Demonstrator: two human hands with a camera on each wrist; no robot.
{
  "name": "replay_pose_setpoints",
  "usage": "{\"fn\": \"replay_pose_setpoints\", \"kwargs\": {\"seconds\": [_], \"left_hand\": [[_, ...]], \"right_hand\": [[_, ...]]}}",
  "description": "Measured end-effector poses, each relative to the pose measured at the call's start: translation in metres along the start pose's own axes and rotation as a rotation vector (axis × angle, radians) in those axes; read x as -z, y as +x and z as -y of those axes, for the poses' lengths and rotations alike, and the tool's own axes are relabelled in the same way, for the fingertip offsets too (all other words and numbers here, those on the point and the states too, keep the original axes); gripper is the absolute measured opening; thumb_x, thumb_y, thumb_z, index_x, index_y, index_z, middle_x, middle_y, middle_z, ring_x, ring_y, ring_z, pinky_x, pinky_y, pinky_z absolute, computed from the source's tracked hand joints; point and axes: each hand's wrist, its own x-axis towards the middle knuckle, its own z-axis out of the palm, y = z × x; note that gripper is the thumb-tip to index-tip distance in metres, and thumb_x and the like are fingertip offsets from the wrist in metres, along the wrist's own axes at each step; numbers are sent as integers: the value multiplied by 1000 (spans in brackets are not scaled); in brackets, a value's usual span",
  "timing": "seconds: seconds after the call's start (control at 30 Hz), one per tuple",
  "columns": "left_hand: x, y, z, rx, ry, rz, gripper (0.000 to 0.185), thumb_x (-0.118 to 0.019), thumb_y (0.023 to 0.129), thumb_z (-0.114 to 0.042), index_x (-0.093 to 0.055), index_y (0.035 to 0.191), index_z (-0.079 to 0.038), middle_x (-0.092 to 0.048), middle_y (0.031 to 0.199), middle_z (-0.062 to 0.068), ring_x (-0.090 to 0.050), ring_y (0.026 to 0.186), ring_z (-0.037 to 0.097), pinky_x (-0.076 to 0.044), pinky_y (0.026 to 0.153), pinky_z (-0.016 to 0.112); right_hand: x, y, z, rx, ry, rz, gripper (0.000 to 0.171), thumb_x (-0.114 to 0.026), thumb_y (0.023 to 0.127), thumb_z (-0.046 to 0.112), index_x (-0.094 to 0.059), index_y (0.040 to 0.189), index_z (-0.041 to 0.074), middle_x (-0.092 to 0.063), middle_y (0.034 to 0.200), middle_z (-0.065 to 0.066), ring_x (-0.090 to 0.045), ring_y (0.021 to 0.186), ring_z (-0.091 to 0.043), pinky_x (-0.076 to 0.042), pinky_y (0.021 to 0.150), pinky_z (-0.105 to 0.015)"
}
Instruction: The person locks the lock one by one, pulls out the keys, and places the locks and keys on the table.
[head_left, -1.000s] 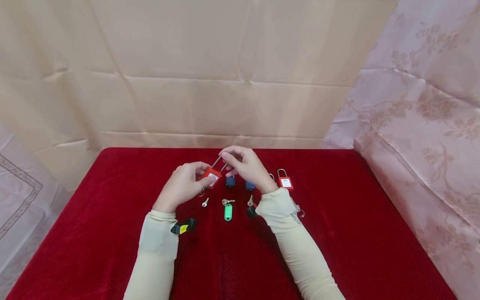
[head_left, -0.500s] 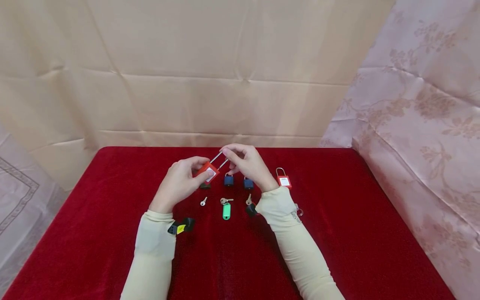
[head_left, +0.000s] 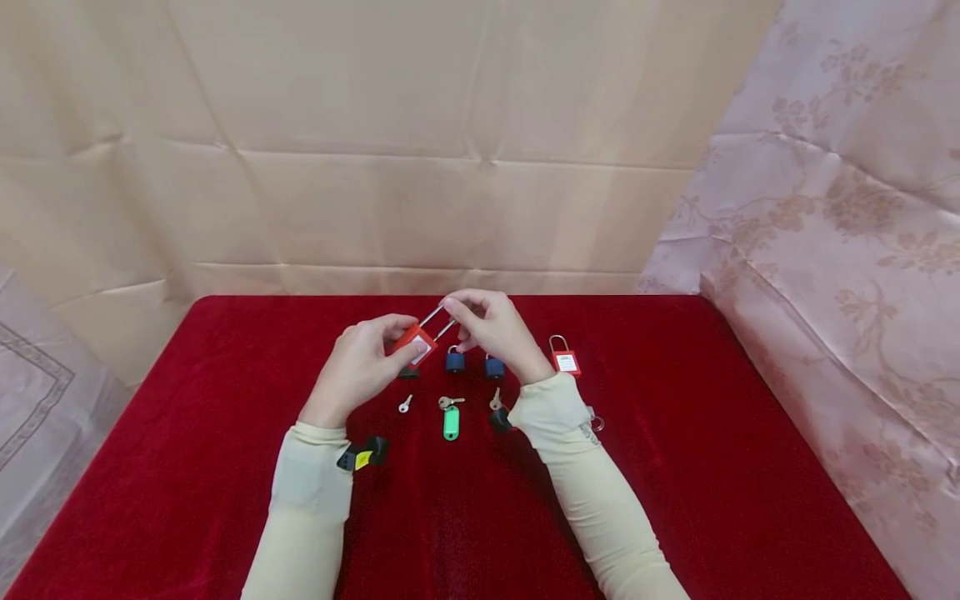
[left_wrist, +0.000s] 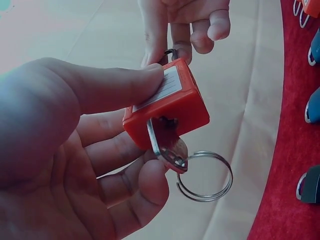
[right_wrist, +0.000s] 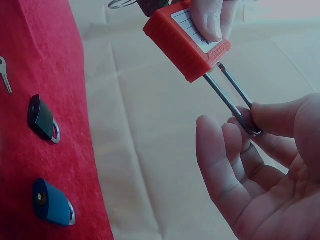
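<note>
Above the table, my left hand (head_left: 352, 362) grips the body of a red padlock (right_wrist: 175, 45), its thumb lying on the white label. My right hand (head_left: 497, 329) pinches the bend of the long metal shackle (right_wrist: 222, 95) between thumb and fingers. In the right wrist view, a notched end of one shackle leg shows just outside the body. From the padlock's bottom sticks a key (left_wrist: 156, 142) with a split ring (left_wrist: 231, 175) on it. The left fingers curl close beneath the key.
On the red cloth (head_left: 675, 500) stand two blue padlocks (head_left: 455, 360), a black padlock (right_wrist: 42, 117) and another red padlock (head_left: 566, 362). Nearer me lie a small key (head_left: 405, 404), a key with a green tag (head_left: 451, 423) and another key (head_left: 496, 400).
Both hands have shifted slightly up and left with the red padlock between them. The black padlock now shows partly below the left hand. The hold of both hands looks the same.
</note>
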Motion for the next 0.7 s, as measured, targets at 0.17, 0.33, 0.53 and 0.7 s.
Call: {"fn": "replay_pose_setpoints", "kwargs": {"seconds": [0.17, 0.33, 0.53, 0.7], "left_hand": [[1, -1, 1, -12, -4, 7, 41, -74, 94, -20, -64, 130, -4, -73, 104, 8, -66, 77, 19, -53, 67, 35], [4, -2, 2, -29, 10, 7, 37, -74, 94, -21, -65, 128, -7, -73, 102, 5, -64, 75, 20, -50, 64, 36], [4, -2, 2, -36, 9, 12, 35, -76, 93, -17, -65, 125, -7, -73, 103, 5, -68, 80, 19, -51, 70, 37], [3, -1, 1, -21, 13, 14, 38, -76, 93, -20, -64, 127, -8, -73, 103, 6, -67, 84, 20, -53, 75, 38]], "right_hand": [[2, -1, 1, 48, -31, 11, 23, -68, 99, 18, -72, 116, 4, -64, 82, -12, -64, 68, -34, -61, 66, -43], [5, -2, 1, 129, -83, 37, 20, -68, 99, 16, -74, 116, 7, -69, 94, -12, -67, 72, -34, -59, 73, -50], [1, -1, 3, 288, -188, 81, 19, -71, 97, 17, -77, 113, 9, -72, 104, -2, -66, 77, -16, -58, 69, -37], [-4, -1, 3, 324, -188, 49, 19, -71, 97, 18, -77, 112, 8, -72, 104, -1, -66, 77, -14, -58, 65, -37]]}}
